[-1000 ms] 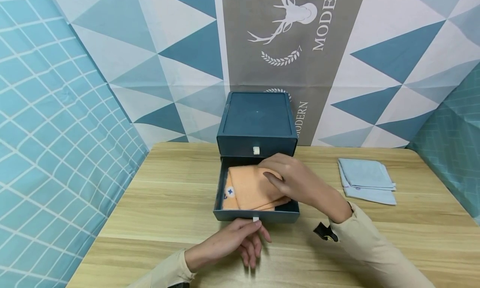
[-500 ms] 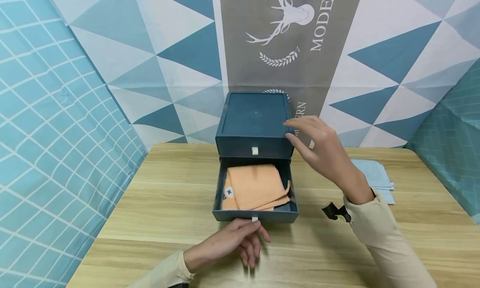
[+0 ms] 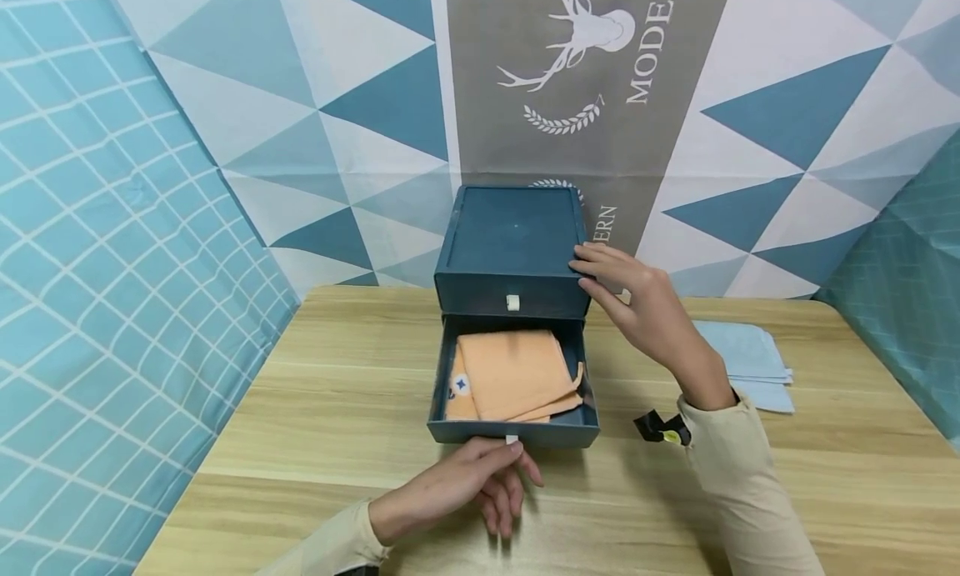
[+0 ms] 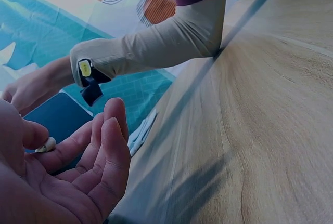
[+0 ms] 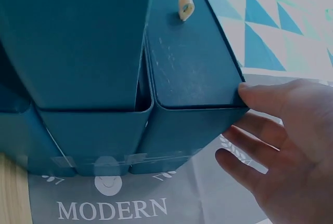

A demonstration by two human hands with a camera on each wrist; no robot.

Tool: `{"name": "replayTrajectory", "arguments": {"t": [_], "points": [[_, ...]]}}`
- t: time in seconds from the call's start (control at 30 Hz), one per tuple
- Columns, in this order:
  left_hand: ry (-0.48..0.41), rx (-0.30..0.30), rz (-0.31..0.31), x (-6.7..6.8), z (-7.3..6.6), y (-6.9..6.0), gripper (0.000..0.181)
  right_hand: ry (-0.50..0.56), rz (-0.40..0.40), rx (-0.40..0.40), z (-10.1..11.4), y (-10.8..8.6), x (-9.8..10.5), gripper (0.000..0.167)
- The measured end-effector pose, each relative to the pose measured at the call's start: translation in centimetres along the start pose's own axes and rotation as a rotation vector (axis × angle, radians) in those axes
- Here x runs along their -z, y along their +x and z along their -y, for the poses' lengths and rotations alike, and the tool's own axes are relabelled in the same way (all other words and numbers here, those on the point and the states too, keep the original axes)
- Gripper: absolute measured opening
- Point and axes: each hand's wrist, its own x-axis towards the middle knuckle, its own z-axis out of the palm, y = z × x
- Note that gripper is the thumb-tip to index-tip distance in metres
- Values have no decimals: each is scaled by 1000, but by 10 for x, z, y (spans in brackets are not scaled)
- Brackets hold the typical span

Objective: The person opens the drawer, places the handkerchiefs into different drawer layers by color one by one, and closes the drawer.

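A dark blue drawer box (image 3: 517, 226) stands at the back of the wooden table. Its lower drawer (image 3: 450, 430) is pulled out, with a folded orange towel (image 3: 517, 372) lying inside. Between thumb and forefinger, my left hand (image 3: 480, 480) pinches the white pull tab (image 4: 47, 145) of that drawer; the other fingers extend loosely. My right hand (image 3: 630, 297) rests at the box's upper right front corner. In the right wrist view, the right thumb touches the corner edge while the other fingers lie along the side. The upper drawer (image 5: 195, 52) is closed.
A folded light blue towel (image 3: 750, 363) lies on the table (image 3: 322, 409) to the right, partly behind the right forearm. Patterned cloth (image 3: 375, 101) hangs directly behind the box, and tiled-pattern cloth (image 3: 112, 226) stands along the left.
The right hand has let go of the orange towel, lifted out of the drawer and come up to the box's top right corner. The left hand stays at the pull tab.
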Motion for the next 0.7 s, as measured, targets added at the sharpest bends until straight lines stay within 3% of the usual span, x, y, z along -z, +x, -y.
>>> {"name": "replayTrajectory", "arguments": {"t": [0.7], "points": [[-4,-6,-5,-2,-4,-2,53,50,-24,8,-4,-2,-2,32]]}}
